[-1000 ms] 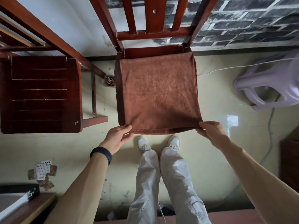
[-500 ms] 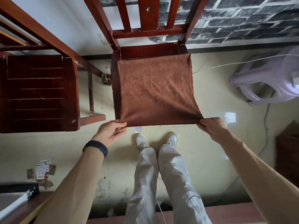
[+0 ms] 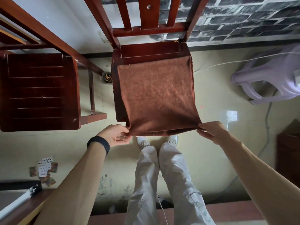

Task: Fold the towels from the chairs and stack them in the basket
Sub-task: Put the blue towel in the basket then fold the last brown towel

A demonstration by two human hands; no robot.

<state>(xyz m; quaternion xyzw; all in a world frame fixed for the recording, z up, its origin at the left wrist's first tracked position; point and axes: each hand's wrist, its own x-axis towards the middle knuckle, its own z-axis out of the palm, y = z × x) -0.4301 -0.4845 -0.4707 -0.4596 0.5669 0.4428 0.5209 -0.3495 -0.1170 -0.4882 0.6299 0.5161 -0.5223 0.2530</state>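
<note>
Head view, towel (image 3: pixel 155 95) stretched between grips — left hand (image 3: pixel 116 135), right hand (image 3: pixel 211 131)

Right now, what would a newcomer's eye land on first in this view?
The brown towel spread over the seat of the middle chair, its near corners pinched by the left hand and right hand. Then the bare dark chair at left and the lilac plastic stool on the floor at right.

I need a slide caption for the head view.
Left hand and right hand pinch near corners of a brown cloth towel on a red-brown wooden chair.
</note>
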